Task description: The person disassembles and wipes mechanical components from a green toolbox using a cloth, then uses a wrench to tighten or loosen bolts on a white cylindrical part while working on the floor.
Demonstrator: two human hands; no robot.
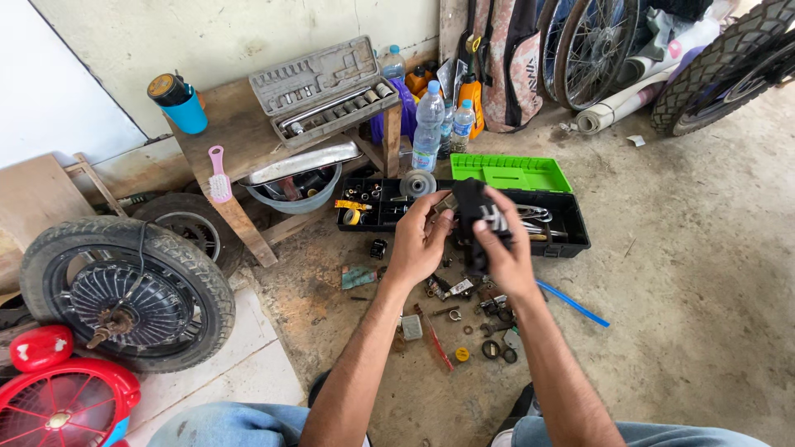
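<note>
Both hands are raised over a concrete floor and meet on one small black part (472, 217) with pale markings. My right hand (507, 248) wraps around its right side, fingers over the top. My left hand (421, 238) grips its left edge with thumb and fingertips. Below the hands lie several small metal pieces, washers and a red-handled tool (436, 339). Just beyond the hands sits an open black toolbox (571, 222) with a green lid (509, 172).
A wooden bench (240, 136) at the left carries a grey socket set (323, 87), a blue cup (184, 108) and a pink brush (219, 175). A wheel with tyre (124, 290) and a red fan (62, 406) lie lower left. Water bottles (428, 124), bicycle wheels (592, 45), a blue stick (571, 303).
</note>
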